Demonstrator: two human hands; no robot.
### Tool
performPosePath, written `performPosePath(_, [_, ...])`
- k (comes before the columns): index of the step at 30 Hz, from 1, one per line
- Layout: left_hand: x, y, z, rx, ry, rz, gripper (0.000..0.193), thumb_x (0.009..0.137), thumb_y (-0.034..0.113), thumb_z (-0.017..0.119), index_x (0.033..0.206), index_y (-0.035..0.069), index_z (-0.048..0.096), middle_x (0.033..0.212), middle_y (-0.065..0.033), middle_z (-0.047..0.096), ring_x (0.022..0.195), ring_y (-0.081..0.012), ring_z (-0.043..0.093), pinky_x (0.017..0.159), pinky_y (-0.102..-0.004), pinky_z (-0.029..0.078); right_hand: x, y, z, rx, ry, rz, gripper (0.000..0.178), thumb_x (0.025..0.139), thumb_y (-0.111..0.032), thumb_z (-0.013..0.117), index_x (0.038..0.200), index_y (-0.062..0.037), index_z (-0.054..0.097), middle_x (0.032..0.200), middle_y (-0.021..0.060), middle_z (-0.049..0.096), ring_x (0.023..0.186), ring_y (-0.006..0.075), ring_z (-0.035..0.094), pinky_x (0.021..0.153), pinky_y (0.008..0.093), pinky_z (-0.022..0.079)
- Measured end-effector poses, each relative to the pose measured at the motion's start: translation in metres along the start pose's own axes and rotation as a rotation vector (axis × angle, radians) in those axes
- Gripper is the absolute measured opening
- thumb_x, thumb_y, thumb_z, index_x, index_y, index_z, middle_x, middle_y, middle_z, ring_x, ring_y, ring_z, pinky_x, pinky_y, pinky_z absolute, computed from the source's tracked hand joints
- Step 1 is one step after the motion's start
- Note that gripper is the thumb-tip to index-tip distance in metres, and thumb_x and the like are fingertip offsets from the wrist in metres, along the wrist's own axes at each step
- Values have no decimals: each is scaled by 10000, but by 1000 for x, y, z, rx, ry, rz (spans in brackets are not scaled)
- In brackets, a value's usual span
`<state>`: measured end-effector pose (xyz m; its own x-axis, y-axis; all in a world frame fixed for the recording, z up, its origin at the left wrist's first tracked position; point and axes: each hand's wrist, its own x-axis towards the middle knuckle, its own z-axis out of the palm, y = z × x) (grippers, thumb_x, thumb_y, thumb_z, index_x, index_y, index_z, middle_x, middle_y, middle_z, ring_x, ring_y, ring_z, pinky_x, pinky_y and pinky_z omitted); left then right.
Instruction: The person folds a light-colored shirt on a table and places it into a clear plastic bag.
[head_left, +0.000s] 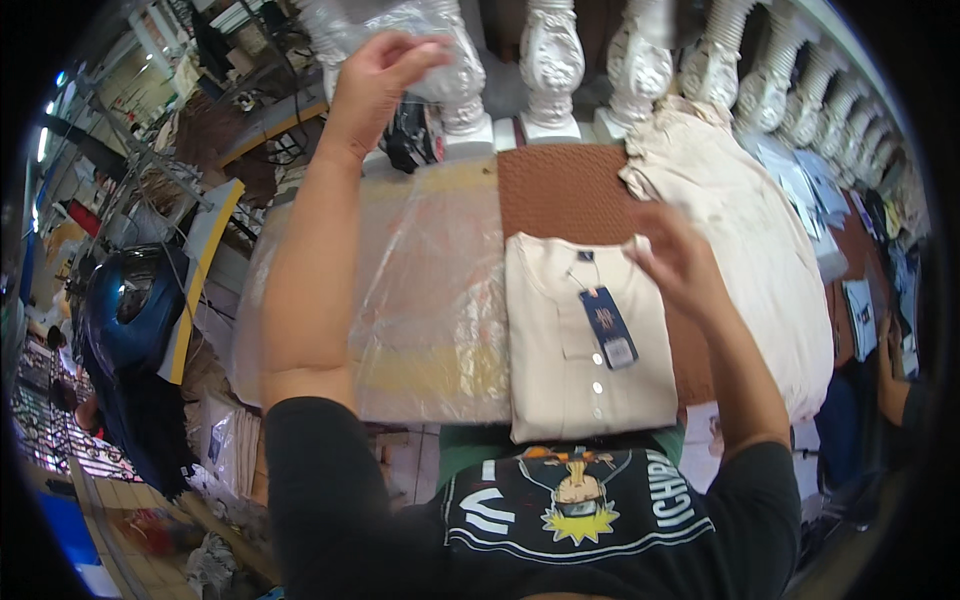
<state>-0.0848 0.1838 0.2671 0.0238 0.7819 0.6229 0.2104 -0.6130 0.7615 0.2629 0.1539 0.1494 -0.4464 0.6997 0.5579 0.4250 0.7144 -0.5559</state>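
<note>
My left hand (388, 72) is raised at the far left, its fingers bunched at a clear plastic bag (345, 18) near the balusters. A folded cream shirt (540, 350) lies in front of me, its buttoned placket upward. A dark blue hang tag (609, 328) rests on its chest, looped by a string at the neck. Over the shirt's far right shoulder hovers my right hand (685, 262), blurred, with fingers loosely curled and thumb apart. Nothing shows in it, and whether it touches the shirt I cannot tell.
A wide plastic-wrapped board (430, 290) lies left of the shirt, over a brown textured surface (565, 190). Cream garments (745, 230) pile up on the right. White balusters (550, 70) line the far edge, with a black package (410, 135) near them. A blue helmet (135, 300) stands left.
</note>
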Motion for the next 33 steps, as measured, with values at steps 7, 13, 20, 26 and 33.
performPosePath(7, [-50,82,99,-165,-656,-293,256,889,171,597,1111,46,580,937,-44,651,790,-86,624,725,-204,479,50,-8,-25,308,315,-227,955,796,-498,662,1454,-51,133,1475,194,207,1377,259,211,1104,422,216])
performPosePath(13, [-48,92,118,38,-532,-191,209,893,248,607,1036,107,663,885,24,653,693,-24,549,604,-153,428,22,-55,-54,352,-496,226,661,708,-314,791,1237,-49,497,1079,72,546,1007,130,504,855,305,414])
performPosePath(20, [-36,116,109,-261,-377,-259,223,886,205,620,1049,52,629,836,12,636,654,-28,556,587,-159,460,13,-1,-54,297,410,-81,701,729,-357,768,1296,-77,464,1052,110,648,969,217,617,841,328,493])
performPosePath(26, [-33,99,87,393,-418,-321,233,827,284,691,936,78,677,818,52,642,687,-25,545,661,-185,452,32,16,-52,419,-27,180,208,828,-143,681,1001,-29,659,850,38,682,908,118,613,822,273,475])
performPosePath(33, [-44,136,110,590,50,239,173,822,222,672,918,82,701,762,-31,681,643,-71,597,591,-212,456,18,-83,-56,-109,812,-706,330,725,40,633,1049,-21,611,1080,128,612,1051,293,569,925,397,436])
